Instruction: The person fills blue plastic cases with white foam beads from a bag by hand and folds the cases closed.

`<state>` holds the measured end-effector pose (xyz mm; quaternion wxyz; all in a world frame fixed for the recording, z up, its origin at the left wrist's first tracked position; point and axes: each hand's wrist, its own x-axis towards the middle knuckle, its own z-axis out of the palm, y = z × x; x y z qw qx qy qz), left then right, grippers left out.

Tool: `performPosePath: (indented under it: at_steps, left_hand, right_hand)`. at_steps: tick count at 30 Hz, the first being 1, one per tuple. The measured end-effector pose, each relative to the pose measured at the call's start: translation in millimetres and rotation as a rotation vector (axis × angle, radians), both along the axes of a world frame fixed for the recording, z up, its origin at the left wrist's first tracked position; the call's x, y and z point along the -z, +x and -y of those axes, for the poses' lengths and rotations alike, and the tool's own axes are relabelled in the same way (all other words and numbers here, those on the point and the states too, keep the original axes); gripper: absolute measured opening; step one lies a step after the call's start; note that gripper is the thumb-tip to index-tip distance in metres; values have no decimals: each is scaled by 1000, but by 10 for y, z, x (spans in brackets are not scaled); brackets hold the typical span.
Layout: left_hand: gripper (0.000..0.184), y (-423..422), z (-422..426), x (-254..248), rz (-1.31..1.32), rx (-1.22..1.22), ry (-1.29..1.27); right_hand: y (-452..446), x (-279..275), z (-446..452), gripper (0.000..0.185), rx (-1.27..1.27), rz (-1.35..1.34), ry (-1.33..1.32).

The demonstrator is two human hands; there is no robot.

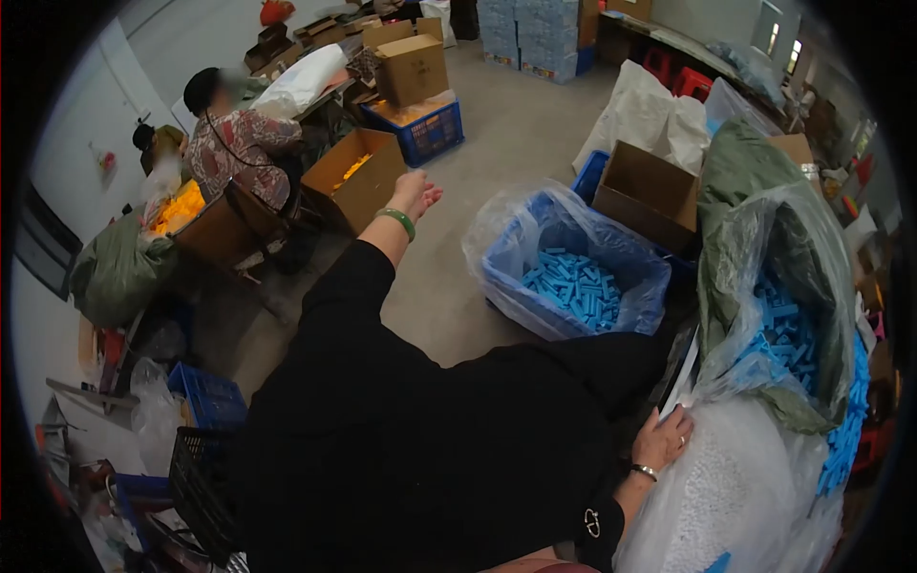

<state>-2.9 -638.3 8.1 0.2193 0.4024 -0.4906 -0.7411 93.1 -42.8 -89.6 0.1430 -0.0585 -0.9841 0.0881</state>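
Note:
My left hand (416, 195), with a green bangle at the wrist, is held out over the floor near a cardboard box (355, 181) with yellow pieces inside. Its fingers are partly curled, and whether they hold anything is too small to tell. At the lower right, my right hand (662, 437) rests on the table edge beside a clear plastic bag (731, 468) of white material, fingers spread and holding nothing. Between the hands stands a blue bin (497, 258) lined with clear plastic, containing blue pieces (576, 288). A green sack (731, 191) with more blue pieces lies at the right.
Two people sit at the upper left, one in a patterned top (239, 153). An open cardboard box (648, 196) stands behind the bin. Blue crates (430, 129) and a black crate (201, 487) stand on the left side. White sacks (640, 115) stand at the back right.

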Motion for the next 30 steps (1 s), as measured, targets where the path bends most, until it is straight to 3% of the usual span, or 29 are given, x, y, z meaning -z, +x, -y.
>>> performPosePath:
  at_steps: [9, 13, 16, 17, 19, 24, 30]
  left_hand:
    - [44, 492, 1260, -581, -354, -231, -150]
    - [32, 668, 1476, -956, -416, -377, -330]
    - [24, 689, 1374, -1023, -378, -229, -460]
    - [17, 639, 1271, -925, -367, -181, -441]
    - [21, 624, 1041, -695, -257, 165, -363]
    - [20, 408, 221, 325, 180, 536, -329]
    - [20, 526, -496, 1183, 290, 788, -23]
  right_hand:
    - [-43, 18, -58, 50, 17, 62, 33]
    - [-52, 24, -69, 51, 28, 77, 54]
    - [-49, 50, -99, 51, 1, 60, 53]
    - [-47, 32, -93, 50, 0, 55, 58]
    - [-50, 9, -70, 50, 8, 31, 57]
    - [-40, 35, -97, 50, -13, 32, 74]
    - [-37, 30, -85, 50, -2, 36, 93]
